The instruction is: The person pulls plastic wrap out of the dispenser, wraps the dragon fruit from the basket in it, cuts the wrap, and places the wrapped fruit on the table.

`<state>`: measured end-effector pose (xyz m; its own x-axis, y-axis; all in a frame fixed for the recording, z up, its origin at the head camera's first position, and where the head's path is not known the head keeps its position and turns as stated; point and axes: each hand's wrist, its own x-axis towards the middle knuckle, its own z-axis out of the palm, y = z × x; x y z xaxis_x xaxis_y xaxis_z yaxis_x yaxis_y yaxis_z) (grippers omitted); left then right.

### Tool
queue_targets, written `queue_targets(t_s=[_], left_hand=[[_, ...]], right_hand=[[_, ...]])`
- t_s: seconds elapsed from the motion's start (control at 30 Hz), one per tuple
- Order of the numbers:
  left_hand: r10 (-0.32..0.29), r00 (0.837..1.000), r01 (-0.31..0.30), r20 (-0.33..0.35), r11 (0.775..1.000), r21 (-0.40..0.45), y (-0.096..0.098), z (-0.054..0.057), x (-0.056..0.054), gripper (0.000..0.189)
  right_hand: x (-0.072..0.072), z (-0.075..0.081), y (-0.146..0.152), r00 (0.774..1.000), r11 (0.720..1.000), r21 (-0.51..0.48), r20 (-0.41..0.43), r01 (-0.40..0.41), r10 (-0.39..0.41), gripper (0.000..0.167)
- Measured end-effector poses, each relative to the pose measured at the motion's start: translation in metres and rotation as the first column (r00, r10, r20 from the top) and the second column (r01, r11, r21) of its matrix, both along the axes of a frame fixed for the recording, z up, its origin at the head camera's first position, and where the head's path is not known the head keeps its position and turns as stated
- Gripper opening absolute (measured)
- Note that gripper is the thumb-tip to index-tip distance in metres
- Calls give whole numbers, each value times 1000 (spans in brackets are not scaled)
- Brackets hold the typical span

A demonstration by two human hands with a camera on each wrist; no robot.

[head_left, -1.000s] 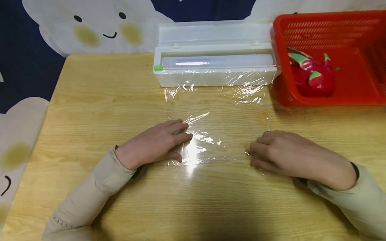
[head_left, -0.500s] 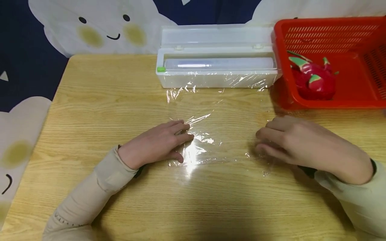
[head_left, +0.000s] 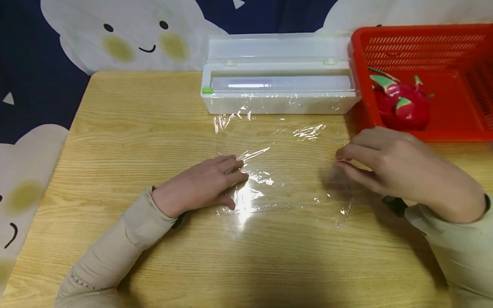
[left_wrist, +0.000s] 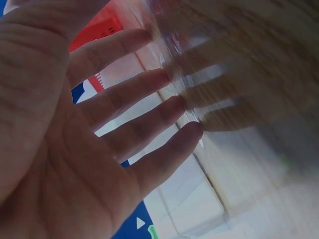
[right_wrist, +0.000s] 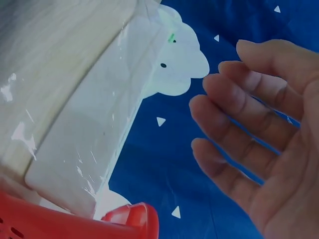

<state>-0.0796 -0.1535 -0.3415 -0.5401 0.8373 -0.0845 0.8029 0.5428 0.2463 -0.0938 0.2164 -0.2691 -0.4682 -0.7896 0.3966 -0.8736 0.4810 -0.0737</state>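
A sheet of clear cling film point(head_left: 265, 177) lies over the wooden table, running forward from the roll point(head_left: 308, 82) inside a white dispenser box point(head_left: 281, 104) with its lid up. My left hand point(head_left: 200, 184) touches the film's left part with spread fingertips; in the left wrist view those fingertips point(left_wrist: 192, 127) meet the shiny surface. Above the film's right edge hovers my right hand point(head_left: 400, 164), its fingers loosely bent. In the right wrist view nothing is between its thumb and fingers point(right_wrist: 224, 132).
Right of the box stands a red plastic basket point(head_left: 462, 136) with a dragon fruit point(head_left: 410, 113) in it. The box touches or nearly touches the basket's left side. Behind the table hangs a navy cloth with white clouds point(head_left: 81, 38). A green slider point(head_left: 207, 90) sits at the box's left end.
My right hand has lifted from the film's near right corner and moved away and to the right, toward the basket. My left hand stays in place on the film.
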Motion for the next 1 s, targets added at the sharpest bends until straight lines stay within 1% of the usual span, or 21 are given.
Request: queue_targets(t_s=[0.13, 0.23, 0.33, 0.47, 0.57, 0.7, 0.83, 1.0], left_hand=[[9, 1000, -9, 21, 1000, -11, 0, 1, 0, 71], [12, 1000, -12, 25, 1000, -12, 0, 1, 0, 72], [13, 1000, -13, 23, 1000, -11, 0, 0, 0, 71], [6, 1000, -6, 17, 1000, -6, 0, -1, -1, 70], [-1, 1000, 1, 6, 1000, 2, 0, -2, -1, 70], [2, 1000, -2, 9, 1000, 1, 0, -2, -1, 70], [12, 1000, -11, 24, 1000, -6, 0, -2, 0, 69], [36, 998, -35, 43, 999, -17, -1, 0, 0, 69]], right_hand=[[-5, 4, 0, 999, 999, -45, -43, -11, 9, 57], [-10, 7, 2, 999, 998, -55, -54, 3, -6, 55], [-12, 9, 5, 998, 998, -34, -10, 59, -59, 59], [-13, 6, 8, 993, 993, -45, 30, 112, -111, 64], [-16, 4, 10, 992, 990, -52, 22, 128, -127, 66], [-18, 3, 12, 990, 989, -43, 13, 139, -139, 66], [-20, 3, 14, 990, 989, -47, 12, 142, -141, 65], [-24, 4, 17, 983, 981, -62, 16, 183, -183, 65]])
